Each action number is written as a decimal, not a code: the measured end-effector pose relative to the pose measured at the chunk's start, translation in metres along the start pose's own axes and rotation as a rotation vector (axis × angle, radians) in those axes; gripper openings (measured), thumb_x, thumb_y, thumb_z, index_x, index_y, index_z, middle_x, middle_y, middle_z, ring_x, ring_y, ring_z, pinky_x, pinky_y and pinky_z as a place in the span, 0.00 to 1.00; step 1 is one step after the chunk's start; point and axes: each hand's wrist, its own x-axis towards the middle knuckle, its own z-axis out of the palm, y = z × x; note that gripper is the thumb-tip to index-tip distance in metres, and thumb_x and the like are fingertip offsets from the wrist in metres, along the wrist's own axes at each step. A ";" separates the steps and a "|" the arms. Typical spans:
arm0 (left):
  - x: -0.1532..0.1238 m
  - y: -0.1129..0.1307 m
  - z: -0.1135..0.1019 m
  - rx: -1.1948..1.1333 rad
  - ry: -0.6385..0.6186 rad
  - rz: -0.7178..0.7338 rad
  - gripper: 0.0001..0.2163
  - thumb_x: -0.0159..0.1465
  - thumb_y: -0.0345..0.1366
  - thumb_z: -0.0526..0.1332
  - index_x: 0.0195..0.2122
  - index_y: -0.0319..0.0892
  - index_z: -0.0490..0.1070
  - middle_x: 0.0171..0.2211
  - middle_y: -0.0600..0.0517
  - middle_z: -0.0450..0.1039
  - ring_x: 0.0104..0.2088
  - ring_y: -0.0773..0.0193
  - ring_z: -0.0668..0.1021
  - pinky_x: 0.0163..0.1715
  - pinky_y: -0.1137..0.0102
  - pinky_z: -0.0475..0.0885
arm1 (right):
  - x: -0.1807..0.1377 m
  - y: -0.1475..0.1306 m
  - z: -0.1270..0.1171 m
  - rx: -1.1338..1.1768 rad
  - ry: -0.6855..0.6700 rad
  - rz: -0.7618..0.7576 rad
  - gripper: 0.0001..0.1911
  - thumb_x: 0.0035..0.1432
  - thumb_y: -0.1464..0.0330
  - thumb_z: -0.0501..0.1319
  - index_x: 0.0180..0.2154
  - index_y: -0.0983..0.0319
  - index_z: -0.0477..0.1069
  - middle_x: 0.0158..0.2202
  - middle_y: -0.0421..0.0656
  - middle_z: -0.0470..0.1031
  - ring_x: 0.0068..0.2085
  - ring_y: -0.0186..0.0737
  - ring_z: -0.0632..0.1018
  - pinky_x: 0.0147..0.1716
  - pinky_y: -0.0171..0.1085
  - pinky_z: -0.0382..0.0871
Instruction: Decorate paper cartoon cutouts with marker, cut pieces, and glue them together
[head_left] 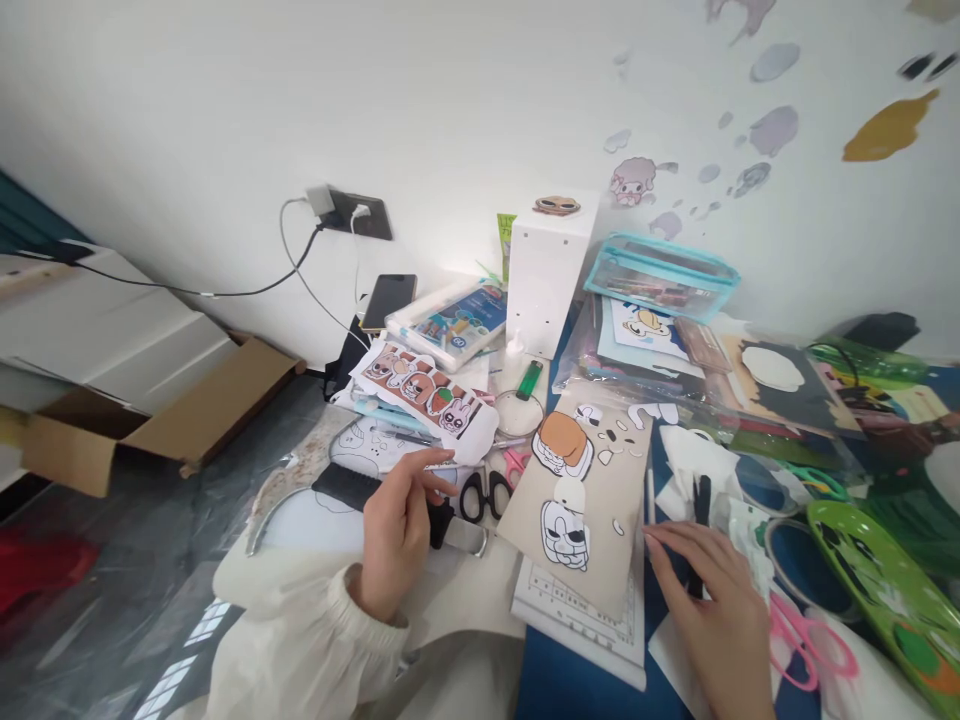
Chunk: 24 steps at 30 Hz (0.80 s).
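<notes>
My right hand was half-curled, fingertips bunched at the right edge of the beige card; couldn't tell if it gripped anything. Card lay at its 10 o'clock, paper cut-outs on top; black pen-like tool at 12. Left hand was half-open, fingers loosely bent, black scissors at its 2 o'clock.

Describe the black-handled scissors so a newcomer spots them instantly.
Find the tall white box; a beige board lies in front. Between that board and the left hand are the black-handled scissors: dark finger loops, unlike the pink-handled scissors by the right hand.
</notes>
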 end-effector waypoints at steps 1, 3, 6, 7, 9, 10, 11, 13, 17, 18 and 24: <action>0.001 0.001 0.000 0.021 0.005 0.009 0.16 0.67 0.26 0.44 0.46 0.43 0.68 0.25 0.55 0.75 0.25 0.67 0.77 0.28 0.72 0.72 | -0.001 0.001 0.001 0.005 0.012 0.009 0.08 0.62 0.61 0.59 0.36 0.58 0.74 0.37 0.44 0.75 0.42 0.47 0.73 0.43 0.47 0.64; 0.003 0.001 0.000 0.077 0.020 0.038 0.14 0.67 0.27 0.45 0.45 0.43 0.68 0.30 0.52 0.77 0.29 0.65 0.78 0.30 0.70 0.73 | -0.002 0.002 0.004 0.019 0.041 0.027 0.09 0.61 0.61 0.59 0.35 0.58 0.74 0.37 0.44 0.75 0.41 0.47 0.73 0.43 0.47 0.65; 0.008 0.000 0.001 0.186 0.018 0.097 0.10 0.65 0.29 0.51 0.36 0.44 0.71 0.44 0.47 0.76 0.45 0.56 0.77 0.43 0.60 0.72 | -0.002 0.003 0.006 0.052 0.075 0.058 0.10 0.61 0.61 0.59 0.34 0.59 0.74 0.36 0.45 0.75 0.40 0.47 0.73 0.42 0.46 0.66; 0.010 -0.001 0.002 0.230 -0.001 0.120 0.08 0.63 0.30 0.53 0.34 0.44 0.72 0.48 0.46 0.75 0.50 0.52 0.75 0.47 0.56 0.69 | -0.002 0.004 0.006 0.062 0.085 0.068 0.10 0.61 0.61 0.60 0.34 0.59 0.74 0.36 0.45 0.75 0.40 0.47 0.73 0.42 0.46 0.66; 0.013 -0.002 0.003 0.358 -0.062 0.168 0.07 0.62 0.31 0.56 0.34 0.44 0.74 0.54 0.45 0.71 0.57 0.45 0.69 0.52 0.49 0.63 | -0.001 0.005 0.007 0.076 0.107 0.081 0.09 0.61 0.61 0.60 0.34 0.59 0.74 0.36 0.45 0.74 0.40 0.47 0.73 0.42 0.46 0.66; 0.014 -0.003 0.004 0.436 -0.092 0.194 0.07 0.62 0.31 0.56 0.36 0.44 0.74 0.57 0.44 0.68 0.58 0.44 0.67 0.53 0.48 0.62 | -0.001 0.006 0.008 0.081 0.116 0.083 0.09 0.61 0.61 0.60 0.34 0.59 0.74 0.36 0.45 0.74 0.39 0.47 0.73 0.42 0.46 0.66; 0.014 -0.003 0.005 0.514 -0.115 0.220 0.08 0.62 0.32 0.56 0.38 0.44 0.74 0.59 0.44 0.66 0.59 0.43 0.66 0.53 0.47 0.61 | -0.001 0.006 0.008 0.086 0.121 0.084 0.09 0.61 0.61 0.60 0.34 0.59 0.74 0.36 0.45 0.74 0.39 0.46 0.74 0.42 0.45 0.66; 0.015 -0.005 0.005 0.630 -0.133 0.263 0.10 0.63 0.34 0.55 0.41 0.43 0.74 0.60 0.43 0.64 0.59 0.43 0.66 0.53 0.47 0.61 | -0.001 0.006 0.010 0.091 0.124 0.081 0.08 0.61 0.62 0.60 0.34 0.59 0.73 0.35 0.45 0.74 0.39 0.46 0.74 0.41 0.45 0.67; 0.015 -0.010 0.006 0.645 -0.117 0.317 0.10 0.65 0.37 0.54 0.41 0.43 0.74 0.60 0.43 0.65 0.59 0.44 0.68 0.52 0.49 0.62 | 0.000 0.001 0.009 0.067 0.140 0.074 0.07 0.61 0.64 0.60 0.33 0.60 0.73 0.35 0.45 0.75 0.39 0.45 0.75 0.39 0.44 0.69; 0.015 -0.012 0.006 0.632 -0.117 0.326 0.10 0.65 0.37 0.54 0.41 0.44 0.73 0.59 0.43 0.65 0.58 0.44 0.68 0.51 0.50 0.62 | 0.002 -0.001 0.006 0.052 0.151 0.072 0.08 0.62 0.64 0.59 0.33 0.60 0.72 0.35 0.45 0.75 0.39 0.45 0.75 0.39 0.43 0.69; 0.017 -0.020 0.006 0.540 -0.072 0.323 0.08 0.65 0.36 0.53 0.38 0.44 0.71 0.53 0.43 0.72 0.52 0.46 0.73 0.47 0.54 0.65 | 0.056 -0.001 -0.021 -0.116 0.202 0.038 0.08 0.63 0.63 0.57 0.37 0.59 0.73 0.37 0.43 0.76 0.40 0.43 0.75 0.41 0.41 0.69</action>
